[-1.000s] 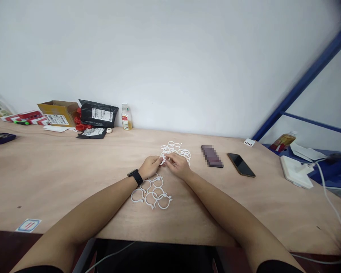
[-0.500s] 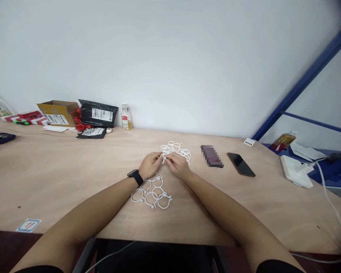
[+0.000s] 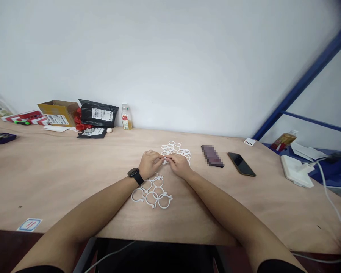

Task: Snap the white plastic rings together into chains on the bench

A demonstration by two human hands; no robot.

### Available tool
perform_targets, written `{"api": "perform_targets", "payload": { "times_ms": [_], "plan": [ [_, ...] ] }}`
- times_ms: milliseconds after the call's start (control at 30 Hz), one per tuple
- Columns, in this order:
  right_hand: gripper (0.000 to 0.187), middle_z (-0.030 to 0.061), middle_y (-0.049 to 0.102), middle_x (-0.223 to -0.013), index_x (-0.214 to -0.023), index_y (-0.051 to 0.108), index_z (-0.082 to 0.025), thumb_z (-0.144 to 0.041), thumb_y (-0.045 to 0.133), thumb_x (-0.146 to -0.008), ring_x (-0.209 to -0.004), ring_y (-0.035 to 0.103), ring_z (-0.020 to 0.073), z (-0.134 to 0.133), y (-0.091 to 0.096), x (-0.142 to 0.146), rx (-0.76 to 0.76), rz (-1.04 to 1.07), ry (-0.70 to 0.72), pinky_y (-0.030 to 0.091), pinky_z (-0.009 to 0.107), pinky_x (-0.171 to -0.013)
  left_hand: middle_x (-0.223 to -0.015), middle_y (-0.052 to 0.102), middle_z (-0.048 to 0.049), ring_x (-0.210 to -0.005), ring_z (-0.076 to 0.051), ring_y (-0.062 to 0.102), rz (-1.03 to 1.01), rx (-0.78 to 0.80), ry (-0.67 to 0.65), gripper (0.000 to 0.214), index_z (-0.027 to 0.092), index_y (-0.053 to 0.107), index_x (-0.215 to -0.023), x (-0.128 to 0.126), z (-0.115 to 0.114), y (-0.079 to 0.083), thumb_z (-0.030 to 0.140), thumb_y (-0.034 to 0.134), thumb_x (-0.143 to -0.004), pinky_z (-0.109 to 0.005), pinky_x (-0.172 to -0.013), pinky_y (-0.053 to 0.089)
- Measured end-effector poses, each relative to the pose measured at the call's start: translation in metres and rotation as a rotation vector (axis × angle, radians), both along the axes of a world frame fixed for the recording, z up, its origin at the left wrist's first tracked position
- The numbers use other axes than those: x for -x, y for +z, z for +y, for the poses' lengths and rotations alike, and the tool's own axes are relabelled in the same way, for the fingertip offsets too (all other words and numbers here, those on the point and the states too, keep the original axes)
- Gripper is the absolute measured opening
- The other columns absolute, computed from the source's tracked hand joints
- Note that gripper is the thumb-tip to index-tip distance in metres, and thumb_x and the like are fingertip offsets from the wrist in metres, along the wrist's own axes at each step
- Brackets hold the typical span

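Between my two hands, a white plastic curtain ring (image 3: 165, 161) is pinched by the fingertips and mostly covered by them. My left hand (image 3: 150, 163), closed, grips it from the left side; a dark watch is on that wrist. My right hand (image 3: 179, 165) is closed too, with thumb and finger at the ring's right side. Just beyond the hands lies a loose pile of white rings (image 3: 184, 152). Nearer the front edge, several more rings with small clasp ends (image 3: 152, 198) lie spread on the table, some overlapping.
Right of the pile lie a blurred-out dark phone (image 3: 212, 156) and a black phone (image 3: 241, 164). A white power strip (image 3: 297, 171) with a cable sits at the right edge. Along the wall stand a cardboard box (image 3: 58, 113), a black parcel (image 3: 99, 113) and a bottle (image 3: 126, 116).
Both hands have barely moved; the fingertips have come closer together over the held ring. The ring groups on the table stay as they were.
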State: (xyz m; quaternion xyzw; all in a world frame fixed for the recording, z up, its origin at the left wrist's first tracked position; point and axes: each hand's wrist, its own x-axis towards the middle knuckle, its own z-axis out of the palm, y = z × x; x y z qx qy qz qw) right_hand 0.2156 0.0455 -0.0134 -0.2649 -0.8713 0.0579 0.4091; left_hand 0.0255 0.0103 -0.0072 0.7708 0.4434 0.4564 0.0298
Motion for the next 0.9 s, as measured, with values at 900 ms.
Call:
{"api": "perform_targets", "payload": {
  "times_ms": [900],
  "plan": [
    [0.026,-0.0003,0.071,-0.077,-0.107,0.067,-0.022,-0.030,0.055,-0.085,-0.066,0.064,0.0154,0.019,0.001,-0.013,0.262,0.206,-0.391,0.049,0.026,-0.065,-0.112,0.067,-0.0039,-0.110,-0.023,0.058,0.269,0.474,-0.459,0.024,0.022,0.073,-0.090,0.036,0.010,0.008,0.016,0.067,-0.067,-0.037,-0.102,0.040]
  ]
}}
